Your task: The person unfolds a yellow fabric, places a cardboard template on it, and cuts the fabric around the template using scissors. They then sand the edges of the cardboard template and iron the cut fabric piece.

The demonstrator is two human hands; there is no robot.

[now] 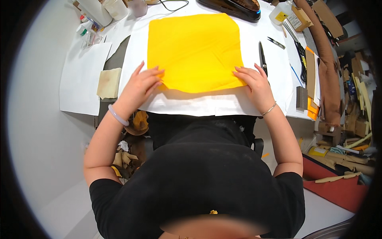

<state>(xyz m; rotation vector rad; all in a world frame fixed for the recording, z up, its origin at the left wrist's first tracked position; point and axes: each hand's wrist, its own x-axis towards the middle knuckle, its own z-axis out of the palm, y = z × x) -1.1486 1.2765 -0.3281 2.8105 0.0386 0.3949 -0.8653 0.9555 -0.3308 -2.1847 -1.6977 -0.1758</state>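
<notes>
A large, soft yellow sheet (195, 51), of cloth or thin leather, is spread over white paper (187, 104) on the table. Faint creases cross its middle and right side. My left hand (143, 83) grips the near left corner, fingertips on top and thumb low beside the edge. At the near right corner, my right hand (255, 83) pinches the sheet in the same way, its thumb mostly hidden. Between my hands the near edge is slightly raised, with a shadow on the paper beneath it.
Black scissors (263, 59) and small snips (276, 43) lie to the right. A dark block (301, 98) sits near the right edge. On the left are a beige pad (109, 83) and a clear bottle (88, 34). A black device (232, 8) stands at the back.
</notes>
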